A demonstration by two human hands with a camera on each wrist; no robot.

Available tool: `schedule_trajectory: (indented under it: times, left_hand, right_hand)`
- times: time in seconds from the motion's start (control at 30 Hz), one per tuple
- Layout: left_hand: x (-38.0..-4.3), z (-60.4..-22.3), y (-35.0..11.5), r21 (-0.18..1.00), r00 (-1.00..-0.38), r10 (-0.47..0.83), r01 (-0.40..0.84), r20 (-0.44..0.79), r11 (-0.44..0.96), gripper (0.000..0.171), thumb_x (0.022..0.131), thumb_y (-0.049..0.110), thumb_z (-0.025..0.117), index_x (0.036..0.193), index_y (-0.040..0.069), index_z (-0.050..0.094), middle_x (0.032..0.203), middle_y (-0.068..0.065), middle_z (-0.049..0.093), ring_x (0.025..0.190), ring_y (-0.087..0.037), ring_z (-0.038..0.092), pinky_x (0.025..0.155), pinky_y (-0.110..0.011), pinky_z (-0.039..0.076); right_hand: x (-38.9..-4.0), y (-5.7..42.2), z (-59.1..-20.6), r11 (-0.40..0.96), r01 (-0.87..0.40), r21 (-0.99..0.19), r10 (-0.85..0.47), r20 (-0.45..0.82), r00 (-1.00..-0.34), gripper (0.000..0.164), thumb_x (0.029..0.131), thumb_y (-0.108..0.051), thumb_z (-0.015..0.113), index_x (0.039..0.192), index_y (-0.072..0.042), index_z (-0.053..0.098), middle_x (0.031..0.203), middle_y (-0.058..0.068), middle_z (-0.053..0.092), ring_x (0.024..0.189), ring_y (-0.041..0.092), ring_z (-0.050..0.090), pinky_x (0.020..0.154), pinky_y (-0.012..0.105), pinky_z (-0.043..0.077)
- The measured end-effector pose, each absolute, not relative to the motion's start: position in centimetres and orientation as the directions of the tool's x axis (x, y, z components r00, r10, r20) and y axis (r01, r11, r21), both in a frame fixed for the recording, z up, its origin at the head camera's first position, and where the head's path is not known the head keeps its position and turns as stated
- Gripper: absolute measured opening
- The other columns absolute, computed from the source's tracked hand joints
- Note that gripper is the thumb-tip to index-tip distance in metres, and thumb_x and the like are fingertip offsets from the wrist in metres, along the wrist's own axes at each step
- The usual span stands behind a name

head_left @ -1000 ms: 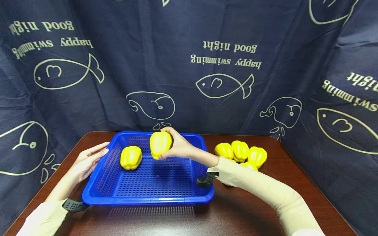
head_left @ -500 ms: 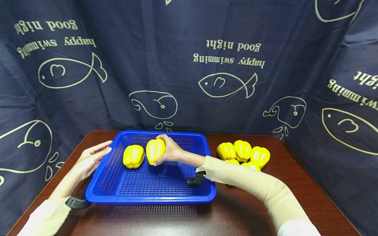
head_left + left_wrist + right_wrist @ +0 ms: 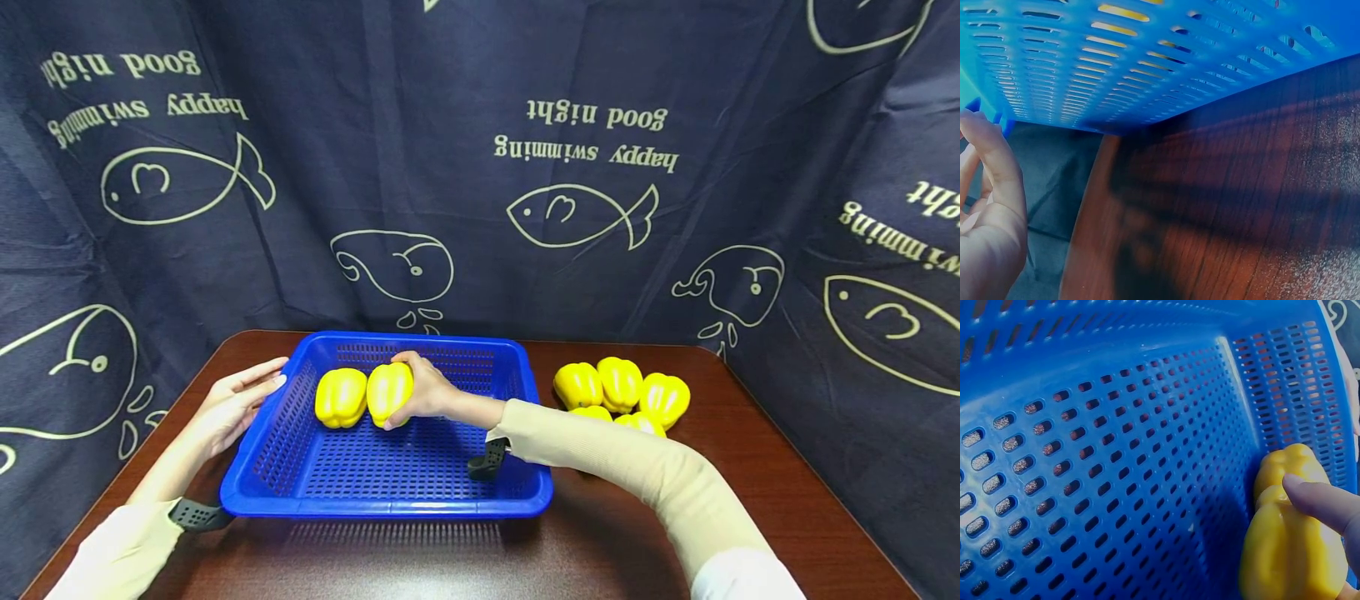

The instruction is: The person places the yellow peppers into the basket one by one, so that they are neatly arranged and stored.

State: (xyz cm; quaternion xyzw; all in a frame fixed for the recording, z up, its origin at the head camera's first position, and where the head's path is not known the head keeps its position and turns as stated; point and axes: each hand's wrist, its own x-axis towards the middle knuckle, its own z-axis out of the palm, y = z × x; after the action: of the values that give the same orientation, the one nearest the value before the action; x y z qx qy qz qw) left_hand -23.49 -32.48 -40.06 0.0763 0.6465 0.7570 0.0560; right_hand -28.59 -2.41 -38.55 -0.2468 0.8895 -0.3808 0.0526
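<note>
A blue perforated plastic basket [image 3: 386, 507] stands on the table. My right hand [image 3: 429, 392] is inside it and grips a yellow bell pepper [image 3: 389, 393], thumb in front and fingers behind. Just left of that pepper lies another yellow bell pepper [image 3: 341, 398] on the basket floor. In the right wrist view the thumb presses on the held pepper [image 3: 1294, 550], with the other pepper [image 3: 1291, 464] beyond it. My left hand [image 3: 231, 408] touches the basket's left rim with its fingers extended. From the left wrist, the hand [image 3: 994, 206] is beside the basket's slotted outer wall [image 3: 1085, 62].
Several yellow bell peppers [image 3: 619, 385] lie grouped on the brown wooden table [image 3: 720, 467] to the right of the basket; my right sleeve [image 3: 600, 450] partly covers them. A dark blue curtain [image 3: 465, 292] with fish drawings hangs behind the table.
My right hand has lowered the held pepper into the basket and moved it left, beside the other pepper. The left hand stays at the rim. The whole head view has shifted slightly.
</note>
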Motion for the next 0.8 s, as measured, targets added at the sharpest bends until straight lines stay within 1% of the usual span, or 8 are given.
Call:
schedule_trajectory:
  times: [0.27, 0.53, 0.8]
  left_hand:
    - [-23.49, -40.03, -32.37, 0.986, -0.982, 0.187, 0.008, 0.039, -0.165, 0.031, 0.099, 0.010, 0.052, 0.119, 0.030, 0.065, 0.105, 0.014, 0.070, 0.089, -0.007, 0.070, 0.073, -0.024, 0.059]
    - [-23.44, -40.15, -32.34, 0.988, -0.983, 0.177, 0.012, 0.039, -0.153, 0.031, 0.098, 0.010, 0.053, 0.120, 0.029, 0.064, 0.104, 0.014, 0.069, 0.088, -0.007, 0.070, 0.073, -0.025, 0.059]
    - [-23.37, -39.96, -32.35, 0.989, -0.987, 0.161, 0.004, 0.027, -0.146, 0.031, 0.098, 0.011, 0.054, 0.119, 0.030, 0.065, 0.103, 0.015, 0.070, 0.087, -0.007, 0.070, 0.072, -0.025, 0.059]
  right_hand:
    - [-28.21, -2.78, -38.93, 0.668, -0.367, -0.647, -0.455, 0.035, -0.890, 0.096, 0.049, -0.018, 0.095, 0.131, -0.014, 0.047, 0.121, 0.011, 0.057, 0.110, 0.023, 0.054, 0.085, 0.024, 0.043]
    - [-28.13, -2.93, -39.16, 0.695, -0.367, -0.619, -0.447, 0.029, -0.894, 0.098, 0.048, -0.019, 0.096, 0.132, -0.015, 0.046, 0.122, 0.010, 0.057, 0.110, 0.026, 0.053, 0.085, 0.025, 0.043]
    - [-27.98, -2.92, -39.20, 0.728, -0.400, -0.557, -0.457, 0.042, -0.889, 0.101, 0.048, -0.023, 0.096, 0.133, -0.016, 0.043, 0.123, 0.010, 0.055, 0.110, 0.027, 0.054, 0.085, 0.026, 0.045]
